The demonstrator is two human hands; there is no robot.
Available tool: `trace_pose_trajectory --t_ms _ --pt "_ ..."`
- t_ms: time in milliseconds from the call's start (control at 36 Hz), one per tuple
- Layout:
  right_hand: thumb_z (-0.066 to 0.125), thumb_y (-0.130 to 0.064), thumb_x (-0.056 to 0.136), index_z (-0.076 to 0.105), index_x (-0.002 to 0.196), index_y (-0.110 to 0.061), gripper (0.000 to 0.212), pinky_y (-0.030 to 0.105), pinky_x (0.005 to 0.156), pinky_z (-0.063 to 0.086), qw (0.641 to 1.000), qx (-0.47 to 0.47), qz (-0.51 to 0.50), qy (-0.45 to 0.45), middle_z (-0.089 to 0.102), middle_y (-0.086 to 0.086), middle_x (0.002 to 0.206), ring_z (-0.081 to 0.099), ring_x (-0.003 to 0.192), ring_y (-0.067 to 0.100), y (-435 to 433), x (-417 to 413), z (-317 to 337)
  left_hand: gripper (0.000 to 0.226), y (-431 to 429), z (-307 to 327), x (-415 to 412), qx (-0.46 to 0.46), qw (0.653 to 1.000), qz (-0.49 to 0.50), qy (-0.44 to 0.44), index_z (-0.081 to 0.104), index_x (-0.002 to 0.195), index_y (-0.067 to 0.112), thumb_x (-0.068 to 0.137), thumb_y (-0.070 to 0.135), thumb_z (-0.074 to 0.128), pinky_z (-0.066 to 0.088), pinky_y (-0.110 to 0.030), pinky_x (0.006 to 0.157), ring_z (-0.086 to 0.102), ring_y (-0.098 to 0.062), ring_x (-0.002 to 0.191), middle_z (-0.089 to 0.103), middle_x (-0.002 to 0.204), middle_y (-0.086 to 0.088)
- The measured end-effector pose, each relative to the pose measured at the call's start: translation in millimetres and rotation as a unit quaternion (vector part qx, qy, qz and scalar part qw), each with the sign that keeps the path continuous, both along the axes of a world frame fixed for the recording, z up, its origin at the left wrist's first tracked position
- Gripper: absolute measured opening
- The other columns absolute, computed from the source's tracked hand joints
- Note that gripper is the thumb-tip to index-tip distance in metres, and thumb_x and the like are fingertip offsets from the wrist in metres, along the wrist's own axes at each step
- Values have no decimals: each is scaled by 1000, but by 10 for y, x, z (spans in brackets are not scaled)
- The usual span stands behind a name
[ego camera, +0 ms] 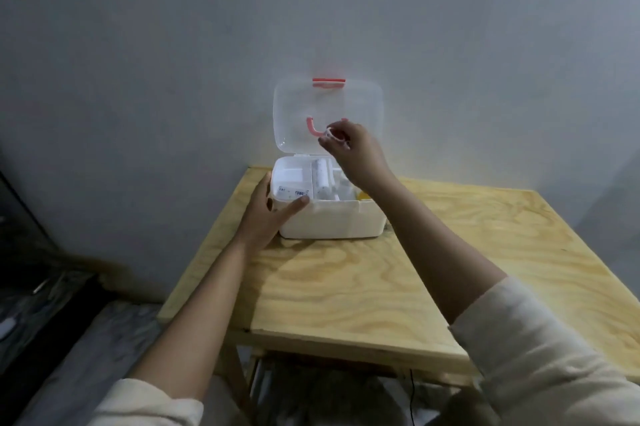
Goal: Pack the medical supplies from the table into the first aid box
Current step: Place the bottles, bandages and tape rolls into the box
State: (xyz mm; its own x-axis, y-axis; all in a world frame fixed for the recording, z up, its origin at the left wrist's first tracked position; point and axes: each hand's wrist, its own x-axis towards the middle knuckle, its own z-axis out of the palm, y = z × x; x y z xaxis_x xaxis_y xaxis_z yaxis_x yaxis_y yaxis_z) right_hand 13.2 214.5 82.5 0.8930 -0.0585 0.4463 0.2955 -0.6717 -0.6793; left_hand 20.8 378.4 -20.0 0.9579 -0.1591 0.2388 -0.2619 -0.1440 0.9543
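On table [381,269], open first aid box [332,217] sits btwn hands: L hand [263,214] grips its front-left corner; R hand [356,151] above it pinches small white item [330,134].

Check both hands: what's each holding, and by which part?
Right hand pinches a small white item by its right end, identity unclear. Left hand holds the first aid box at its front-left corner.
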Motion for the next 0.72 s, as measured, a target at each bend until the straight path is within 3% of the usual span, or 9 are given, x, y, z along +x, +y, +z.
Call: trace_pose_trajectory --t_ms 111,222,333,389,472,556,639,722 --pt "57 -25 91 58 118 0 37 22 76 38 997 -23 44 60 65 15 116 59 98 22 356 230 -76 51 12 -73 61 7 1000 4 -16 50 133 17 87 17 73 50 -7 74 62 16 95 62 116 13" --pt "60 -22 88 62 108 5 33 38 86 46 994 -21 37 101 66 22 108 61 99 31 524 428 -208 72 7 -108 83 -3 1000 9 -5 48 141 17 79 35 80 52 -14 87 60 0 114 61 129 9" --pt "58 -19 88 62 107 5 30 28 72 38 990 -42 28 132 65 21 107 59 95 30 585 553 -337 79 -3 -116 107 -18 1000 21 -2 49 140 17 71 39 82 49 -10 83 60 3 112 62 126 10" --pt "57 -21 89 60 112 0 31 27 75 38 988 -55 23 140 62 19 113 58 103 31 598 590 -405 81 4 -148 126 -26 999 22 3 50 139 16 68 39 82 51 -13 84 62 -1 113 64 127 6" --pt "54 -23 91 54 121 -4 35 32 90 42 986 -72 21 147 53 18 123 54 110 31 617 600 -440 68 16 -198 150 -31 999 18 9 49 140 13 80 15 80 51 -14 84 62 1 111 63 128 2" --pt "49 -23 93 48 126 -4 38 33 95 41 983 -88 25 157 49 19 128 51 115 32 602 587 -414 68 16 -199 155 -38 999 15 2 47 143 13 83 11 77 50 -13 85 62 -2 115 62 132 0" --pt "46 -20 94 45 127 -1 38 34 93 41 978 -113 27 176 48 20 130 50 115 33 565 577 -390 67 15 -180 143 -45 999 7 1 46 144 15 84 9 75 49 -8 81 61 14 105 62 126 10" --pt "49 -15 91 45 126 -1 38 32 82 41 970 -150 34 189 51 19 127 52 112 32 524 555 -362 68 19 -171 122 -46 999 7 -4 45 144 18 84 13 76 49 -9 81 60 17 103 61 125 15"
